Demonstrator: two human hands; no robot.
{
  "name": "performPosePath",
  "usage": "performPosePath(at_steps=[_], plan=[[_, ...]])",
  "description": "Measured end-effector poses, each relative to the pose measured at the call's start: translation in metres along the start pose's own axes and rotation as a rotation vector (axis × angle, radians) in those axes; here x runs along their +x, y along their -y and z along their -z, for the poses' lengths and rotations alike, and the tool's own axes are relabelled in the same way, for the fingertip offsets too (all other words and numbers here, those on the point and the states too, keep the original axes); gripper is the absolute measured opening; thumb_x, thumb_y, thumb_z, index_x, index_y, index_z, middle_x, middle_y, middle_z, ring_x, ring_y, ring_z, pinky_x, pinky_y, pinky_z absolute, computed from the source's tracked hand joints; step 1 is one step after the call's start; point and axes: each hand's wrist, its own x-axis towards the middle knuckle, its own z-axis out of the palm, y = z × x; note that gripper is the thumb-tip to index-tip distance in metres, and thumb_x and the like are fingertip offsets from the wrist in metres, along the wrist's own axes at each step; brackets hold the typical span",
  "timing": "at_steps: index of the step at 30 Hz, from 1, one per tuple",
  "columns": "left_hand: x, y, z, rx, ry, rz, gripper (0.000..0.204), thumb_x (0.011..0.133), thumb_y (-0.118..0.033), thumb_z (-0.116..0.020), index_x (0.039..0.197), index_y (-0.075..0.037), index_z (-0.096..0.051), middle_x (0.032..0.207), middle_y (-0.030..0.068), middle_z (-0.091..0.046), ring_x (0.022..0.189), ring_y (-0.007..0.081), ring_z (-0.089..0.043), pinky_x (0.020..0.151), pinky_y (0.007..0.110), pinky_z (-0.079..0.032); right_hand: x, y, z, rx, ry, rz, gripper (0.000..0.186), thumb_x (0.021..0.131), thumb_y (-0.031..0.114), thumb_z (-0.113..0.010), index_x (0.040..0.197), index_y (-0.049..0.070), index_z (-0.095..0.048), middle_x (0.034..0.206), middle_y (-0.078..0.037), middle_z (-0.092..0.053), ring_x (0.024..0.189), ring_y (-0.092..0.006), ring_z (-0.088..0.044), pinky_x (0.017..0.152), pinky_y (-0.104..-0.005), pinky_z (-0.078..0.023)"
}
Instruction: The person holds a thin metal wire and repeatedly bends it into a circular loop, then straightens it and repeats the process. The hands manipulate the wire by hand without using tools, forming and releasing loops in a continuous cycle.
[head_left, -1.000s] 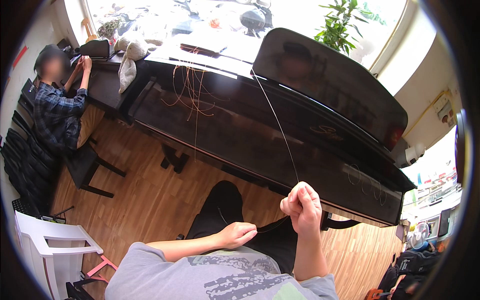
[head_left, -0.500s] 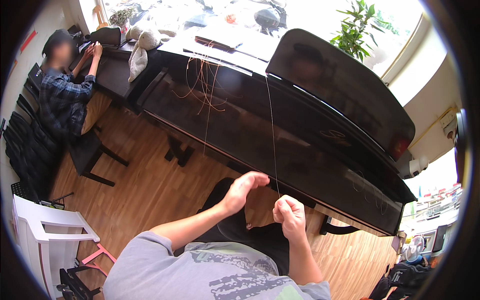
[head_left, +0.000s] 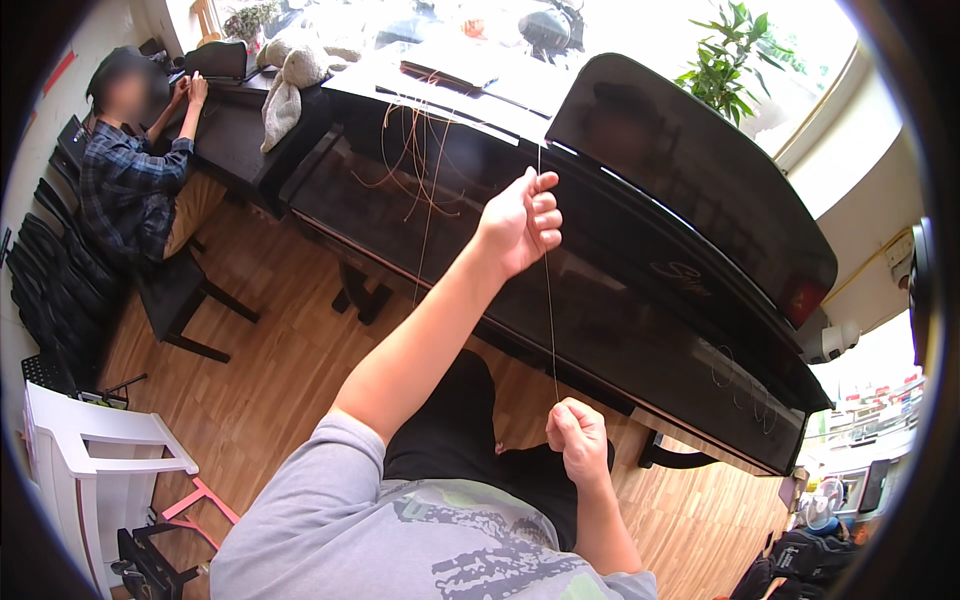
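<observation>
Script (head_left: 683,279) on piano (head_left: 640,330) right of strand (head_left: 551,330)

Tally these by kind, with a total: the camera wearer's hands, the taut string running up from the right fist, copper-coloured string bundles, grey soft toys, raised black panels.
Wearer's hands: 2 (left hand, right hand)
Taut string: 1
Copper-coloured string bundle: 1
Grey soft toy: 1
Raised black panel: 1
Total: 6

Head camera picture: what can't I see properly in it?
In the head view:
Thin strand: part inside the right hand, hidden by its grip.
Left hand: whether it grips the strand; too fine to tell.
Other person's hands: what they touch; too small.
Grey shirt: cut off by the lower edge.
</observation>
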Motion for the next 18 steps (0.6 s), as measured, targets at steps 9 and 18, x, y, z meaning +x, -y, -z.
performPosePath(at_steps=[9, 18], plan=[[0.058, -0.062, -0.003, 0.258, -0.107, -0.211, 0.025, 0.102, -0.022, -0.034, 0.117, -0.004, -0.045, 0.063, -0.0055, -0.024, 0.051, 0.0075, -0.026, 0.044, 0.023, -0.025, 0.023, 0.007, -0.003, 0.108, -0.056, 0.071, 0.017, 0.102, 0.02, -0.047, 0.107, 0.004, -0.053, 0.059, 0.009, -0.036, 0.049, 0.0004, -0.028, 0.045, -0.0188, -0.022], [0.055, -0.08, -0.004, 0.35, -0.148, -0.39, 0.019, 0.101, -0.021, -0.04, 0.103, -0.004, -0.048, 0.061, -0.0058, -0.024, 0.049, 0.0059, -0.025, 0.041, 0.022, -0.02, 0.044, 0.01, -0.008, 0.088, -0.082, 0.121, 0.014, 0.1, 0.016, -0.05, 0.103, 0.003, -0.055, 0.06, 0.008, -0.037, 0.048, 0.0, -0.028, 0.045, -0.0189, -0.022]])
